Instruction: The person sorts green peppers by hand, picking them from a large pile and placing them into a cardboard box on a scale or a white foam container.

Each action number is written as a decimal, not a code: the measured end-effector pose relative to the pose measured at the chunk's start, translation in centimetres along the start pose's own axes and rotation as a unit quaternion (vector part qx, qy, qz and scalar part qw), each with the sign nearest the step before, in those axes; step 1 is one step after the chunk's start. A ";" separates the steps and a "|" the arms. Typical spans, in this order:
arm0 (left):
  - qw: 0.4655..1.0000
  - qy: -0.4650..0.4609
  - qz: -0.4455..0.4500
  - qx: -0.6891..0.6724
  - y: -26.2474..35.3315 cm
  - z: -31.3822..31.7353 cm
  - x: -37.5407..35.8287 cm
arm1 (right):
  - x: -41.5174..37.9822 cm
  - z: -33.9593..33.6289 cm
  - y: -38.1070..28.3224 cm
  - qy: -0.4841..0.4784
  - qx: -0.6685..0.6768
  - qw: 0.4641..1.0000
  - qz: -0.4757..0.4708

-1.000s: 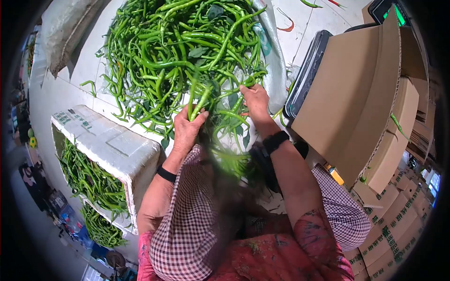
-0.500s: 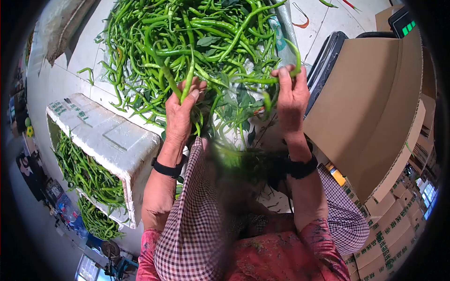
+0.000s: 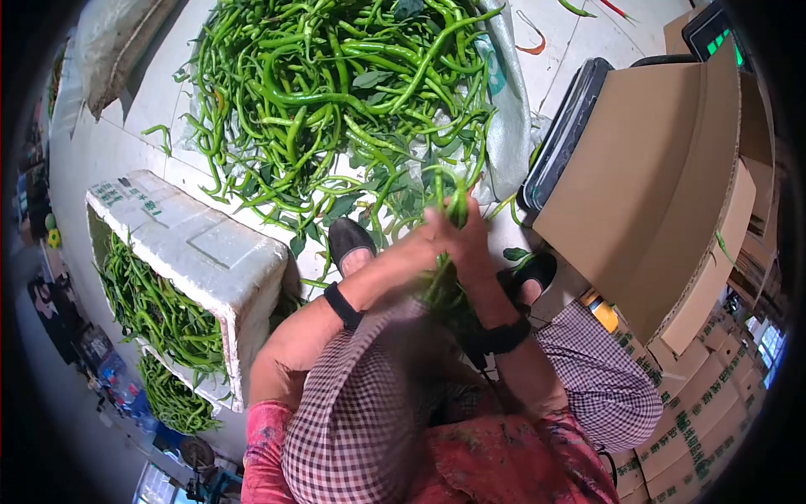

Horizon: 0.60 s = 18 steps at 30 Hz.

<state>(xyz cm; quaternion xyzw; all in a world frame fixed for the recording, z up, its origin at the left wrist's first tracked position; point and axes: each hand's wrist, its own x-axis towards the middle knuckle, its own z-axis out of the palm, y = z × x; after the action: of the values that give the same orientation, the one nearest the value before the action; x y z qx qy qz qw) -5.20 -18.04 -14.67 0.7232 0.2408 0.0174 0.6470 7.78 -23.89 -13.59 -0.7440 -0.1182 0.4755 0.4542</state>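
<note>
A big heap of long green peppers [image 3: 336, 92] lies on a sack spread over the white floor in front of me. My left hand [image 3: 420, 244] and my right hand [image 3: 466, 244] are pressed together near my lap, both blurred by motion. Together they clasp a bunch of green peppers [image 3: 449, 252] that sticks up above the fingers and hangs down below them. Black bands circle both wrists. A checked apron covers my knees.
A white foam box [image 3: 201, 252] with green peppers inside stands at my left. An open cardboard box [image 3: 646, 193] rests on a scale at my right, with stacked printed cartons behind it. My black shoes [image 3: 348, 239] rest on the floor by the heap.
Both hands have left the heap and come together close to my lap. The peppers each hand had picked are now gathered into one bunch.
</note>
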 end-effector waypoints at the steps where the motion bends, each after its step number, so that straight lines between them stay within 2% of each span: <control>1: 0.994 -0.072 -0.086 -0.014 -0.4 0.3 0.7 | -0.3 -0.1 0.6 0.016 -0.073 0.997 -0.009; 2: 0.974 -0.142 -0.172 -0.028 -0.7 0.7 1.1 | -0.3 -0.1 1.1 0.030 -0.146 0.989 -0.019; 3: 0.986 -0.116 -0.119 -0.021 1.2 0.3 1.3 | 0.1 -1.0 1.5 0.014 -0.134 0.990 0.050; 4: 0.986 -0.117 -0.118 -0.021 1.9 -0.2 1.7 | 0.8 -1.5 2.3 0.016 -0.134 0.990 0.051; 6: 0.983 -0.107 -0.140 0.057 2.4 -0.7 2.7 | 2.1 -2.4 3.6 -0.003 -0.022 1.000 0.007; 7: 0.992 -0.071 -0.073 0.076 1.5 -0.2 3.1 | 2.4 -3.2 2.1 -0.029 -0.077 0.996 0.045; 8: 0.992 -0.071 -0.072 0.076 0.4 -0.3 3.6 | 2.5 -4.1 1.3 -0.028 -0.078 0.996 0.044; 10: 0.993 -0.004 0.023 0.114 -0.4 -2.1 5.5 | 2.7 -5.8 -0.7 -0.086 0.177 0.980 0.015; 11: 0.978 0.083 0.025 0.192 -0.4 -2.8 6.2 | 3.1 -7.0 -2.5 -0.098 0.202 0.968 0.108; 12: 0.949 0.169 0.025 0.265 0.2 -3.5 6.7 | 3.6 -6.8 -2.4 -0.095 0.202 0.969 0.110; 14: 0.944 0.137 0.009 0.299 -3.0 -1.2 6.3 | 4.8 -6.5 -1.6 -0.160 0.168 0.963 0.137; 16: 0.902 0.071 0.114 0.409 -2.7 1.2 4.6 | 6.3 -6.1 -0.5 -0.170 0.162 0.965 0.119; 17: 0.932 -0.104 0.011 0.346 -1.8 1.8 4.0 | 6.5 -5.9 -0.5 -0.109 0.191 0.970 0.104; 18: 0.919 -0.275 -0.094 0.267 0.4 1.7 3.7 | 6.8 -5.9 -0.3 -0.048 0.218 0.971 0.090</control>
<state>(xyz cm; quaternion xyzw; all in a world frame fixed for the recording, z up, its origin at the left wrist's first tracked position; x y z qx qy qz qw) -1.18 -18.27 -15.60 0.8196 0.1155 -0.3079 0.4693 16.22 -22.89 -16.61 -0.6106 0.0339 0.5638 0.5551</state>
